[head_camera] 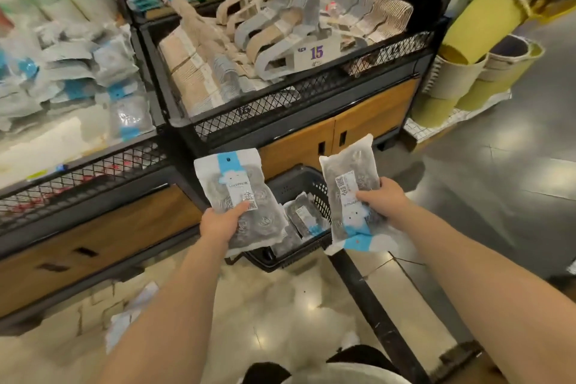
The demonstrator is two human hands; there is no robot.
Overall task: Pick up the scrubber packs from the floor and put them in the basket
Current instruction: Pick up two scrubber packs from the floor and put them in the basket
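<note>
Fingers (367, 195) of the right hand (385, 200) are curling round one scrubber pack (349, 171), left hand (219, 223) is pinching a second pack (230, 178) under its thumb | both are hanging just above the basket (293, 182), not yet in | packs inside (304, 215) are already lying there | blurred white-blue shape (132, 312) on the floor (280, 305) is possibly waiting | progress: looking well along

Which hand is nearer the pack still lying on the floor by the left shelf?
Left. The left hand is up and right of the floor pack; the right hand is far across, beyond the basket.
</note>
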